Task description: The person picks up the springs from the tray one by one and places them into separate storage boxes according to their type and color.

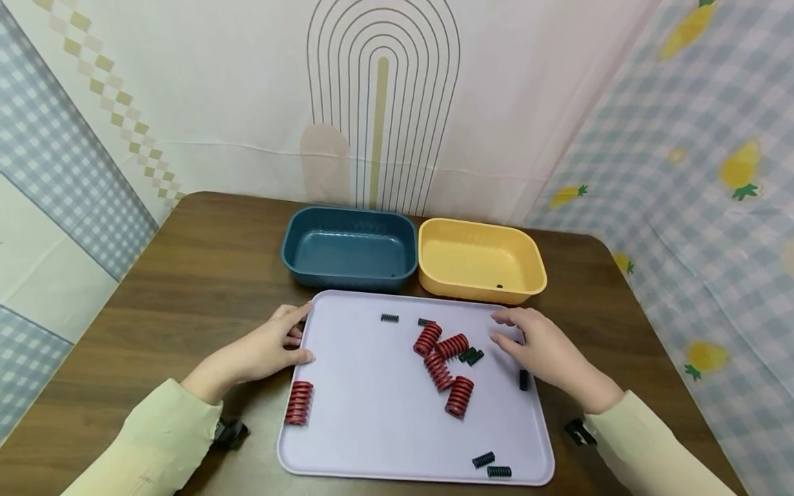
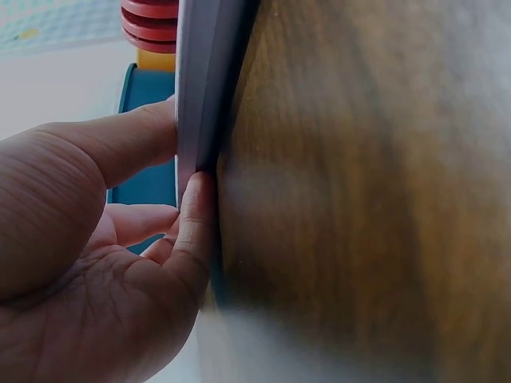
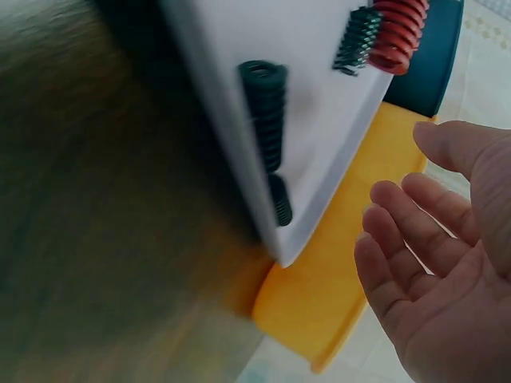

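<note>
My left hand [image 1: 267, 348] pinches the left rim of a pale lilac tray [image 1: 366, 413]; in the left wrist view the thumb lies on the upper side and fingertips reach underneath. Over the tray's right side is my right hand [image 1: 546, 348], fingers relaxed and apart, holding nothing. Several thick red coil springs [image 1: 459, 397] lie in a loose group right of the tray's middle. One more red spring [image 1: 299, 403] lies by the left rim. Small dark green springs are scattered about, including a dark green spring [image 3: 265, 116] along the right rim.
Behind the tray stand a dark blue bin [image 1: 349, 281] and a yellow bin [image 1: 477, 289], side by side. The wooden table [image 1: 205, 275] extends around them. Patterned cloth [image 1: 248, 83] hangs along the back and the sides.
</note>
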Demonstrator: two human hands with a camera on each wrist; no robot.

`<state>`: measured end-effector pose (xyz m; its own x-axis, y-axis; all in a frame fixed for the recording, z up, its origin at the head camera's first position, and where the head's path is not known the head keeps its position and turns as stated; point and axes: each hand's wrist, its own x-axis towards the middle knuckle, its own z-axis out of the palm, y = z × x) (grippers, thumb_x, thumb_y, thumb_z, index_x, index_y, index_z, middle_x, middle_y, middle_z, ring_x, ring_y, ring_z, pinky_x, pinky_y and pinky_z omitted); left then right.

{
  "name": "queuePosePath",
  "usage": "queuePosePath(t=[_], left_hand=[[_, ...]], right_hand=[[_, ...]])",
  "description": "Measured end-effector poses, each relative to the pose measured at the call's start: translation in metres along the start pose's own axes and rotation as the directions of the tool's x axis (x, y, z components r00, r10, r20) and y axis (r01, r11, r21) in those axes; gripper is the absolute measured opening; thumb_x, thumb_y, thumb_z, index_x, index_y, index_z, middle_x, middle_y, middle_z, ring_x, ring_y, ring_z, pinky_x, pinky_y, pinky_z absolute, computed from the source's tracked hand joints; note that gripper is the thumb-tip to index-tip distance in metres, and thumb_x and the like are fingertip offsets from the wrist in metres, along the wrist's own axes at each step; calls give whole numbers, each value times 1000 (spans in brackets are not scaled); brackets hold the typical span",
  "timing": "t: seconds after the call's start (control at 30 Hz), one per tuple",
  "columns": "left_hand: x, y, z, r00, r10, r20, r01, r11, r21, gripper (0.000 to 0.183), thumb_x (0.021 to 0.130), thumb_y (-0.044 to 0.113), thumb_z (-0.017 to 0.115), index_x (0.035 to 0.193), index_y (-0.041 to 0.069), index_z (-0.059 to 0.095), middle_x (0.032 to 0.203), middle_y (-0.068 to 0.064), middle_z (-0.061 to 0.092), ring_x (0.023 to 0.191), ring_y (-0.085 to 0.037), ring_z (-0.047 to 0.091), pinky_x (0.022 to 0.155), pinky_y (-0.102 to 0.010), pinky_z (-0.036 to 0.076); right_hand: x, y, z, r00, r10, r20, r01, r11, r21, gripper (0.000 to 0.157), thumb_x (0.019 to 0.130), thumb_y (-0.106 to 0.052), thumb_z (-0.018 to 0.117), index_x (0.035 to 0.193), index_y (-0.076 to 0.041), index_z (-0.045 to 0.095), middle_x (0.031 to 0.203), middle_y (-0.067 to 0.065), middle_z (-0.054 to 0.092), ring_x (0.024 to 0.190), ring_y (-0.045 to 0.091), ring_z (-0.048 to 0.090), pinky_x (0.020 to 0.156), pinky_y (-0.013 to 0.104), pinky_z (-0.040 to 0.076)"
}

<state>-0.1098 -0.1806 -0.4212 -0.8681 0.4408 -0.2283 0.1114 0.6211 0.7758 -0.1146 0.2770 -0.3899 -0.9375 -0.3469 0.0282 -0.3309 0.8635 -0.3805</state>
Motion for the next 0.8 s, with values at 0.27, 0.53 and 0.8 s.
queuePosePath(t=[0.27,0.53,0.8], left_hand=[[-1,2,1,1000,-7,-9,7,1000,7,86,89,20,73,154,4,18,131,-16,35,111,-25,54,94,-40,47],[0,2,5,1000,-5,-25,5,1000,-2,85,89,19,72,154,3,19,128,-16,36,110,-24,55,94,-40,47],[-1,2,3,1000,-5,-31,6,1000,21,85,89,22,72,154,4,20,129,-16,37,110,-24,55,94,-41,46]], right_hand=[[-8,11,9,999,39,38,-40,999,12,34,89,-26,71,118,-8,67,112,6,65,104,24,60,87,48,49],[-10,15,19,997,29,68,-30,999,22,30,90,-24,70,116,-9,67,110,3,65,102,21,60,87,46,49],[-8,16,19,998,25,57,-26,999,22,30,90,-23,70,116,-9,67,111,4,65,103,22,60,88,47,49]])
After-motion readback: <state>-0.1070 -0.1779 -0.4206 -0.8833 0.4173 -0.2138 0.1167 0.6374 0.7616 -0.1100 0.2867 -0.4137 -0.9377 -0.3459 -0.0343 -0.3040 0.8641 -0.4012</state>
